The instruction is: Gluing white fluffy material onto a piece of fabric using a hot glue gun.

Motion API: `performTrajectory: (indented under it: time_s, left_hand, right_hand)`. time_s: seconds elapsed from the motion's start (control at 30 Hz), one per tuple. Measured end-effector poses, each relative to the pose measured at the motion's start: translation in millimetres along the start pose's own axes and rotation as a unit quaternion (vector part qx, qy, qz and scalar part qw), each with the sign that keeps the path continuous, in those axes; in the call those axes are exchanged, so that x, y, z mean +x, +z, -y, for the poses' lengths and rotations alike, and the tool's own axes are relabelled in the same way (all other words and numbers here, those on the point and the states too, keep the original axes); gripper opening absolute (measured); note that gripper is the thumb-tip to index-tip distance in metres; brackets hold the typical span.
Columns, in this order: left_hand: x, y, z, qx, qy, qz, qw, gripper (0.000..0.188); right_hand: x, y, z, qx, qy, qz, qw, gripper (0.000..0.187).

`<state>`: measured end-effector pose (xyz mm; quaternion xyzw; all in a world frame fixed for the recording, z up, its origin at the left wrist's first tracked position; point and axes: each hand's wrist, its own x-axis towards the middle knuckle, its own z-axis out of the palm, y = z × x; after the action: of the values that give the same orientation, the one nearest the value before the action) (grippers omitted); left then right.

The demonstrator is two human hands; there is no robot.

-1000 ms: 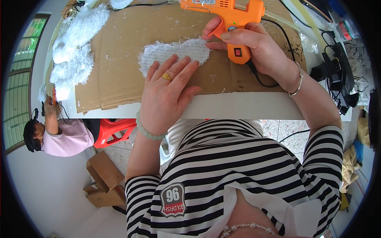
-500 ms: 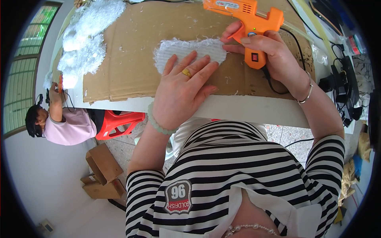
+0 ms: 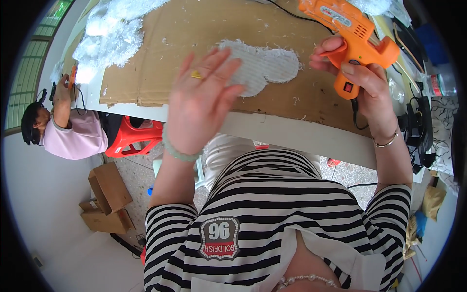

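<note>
Close to the middle of the desk's (image 3: 292, 129) front edge: flat white ribbed fabric piece with a fuzzy, frayed border and lobed outline (image 3: 272, 63), lying on a large brown cardboard sheet (image 3: 155, 68) that covers most of the white top.

Left hand (image 3: 198, 107): over the fabric's left end, palm down, motion-blurred. Fingers slightly apart, nothing seen in them. Hides part of that end; can't tell if it touches. Gold ring (image 3: 196, 74) on one finger, pale green bead bracelet (image 3: 182, 155) at the wrist.

Right hand (image 3: 373, 90): right of the fabric, toward the desk's right edge. Fingers clamped on the grip of an orange plastic glue gun (image 3: 350, 31), some by its trigger. Nozzle end points toward the far edge, angled left, well apart from the fabric. Small green light on the body, red switch low on the handle. Black cord (image 3: 355, 111) hangs from the grip's bottom. Silver bangle (image 3: 386, 142) on that wrist.

Desk's far left corner: heap of shiny white fluffy material (image 3: 114, 34). Right edge: black power strip (image 3: 423, 124), clear bottle with a red label (image 3: 440, 85).

Beyond the left edge: co-worker in a pink top (image 3: 75, 136), red plastic stool (image 3: 134, 138). Open brown cardboard boxes (image 3: 109, 190) on the floor.
</note>
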<state>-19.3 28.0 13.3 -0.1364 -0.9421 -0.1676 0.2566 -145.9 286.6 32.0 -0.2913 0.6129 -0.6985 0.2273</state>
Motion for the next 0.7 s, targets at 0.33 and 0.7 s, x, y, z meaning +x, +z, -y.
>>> performTrajectory:
  time_s: [0.33, 0.7]
  left_hand:
    - [-36.3, 0.3, -11.1, -0.02, -0.031, 0.004, 0.999, 0.035]
    - [-27.8, 20.6, -13.1, -0.019, 0.006, 0.051, 0.999, 0.048]
  right_hand:
    - [4.0, 5.7, 11.2, -0.069, 0.045, 0.061, 0.995, 0.039]
    - [-1.8, 7.0, 14.1, -0.159, 0.085, 0.079, 0.98, 0.035]
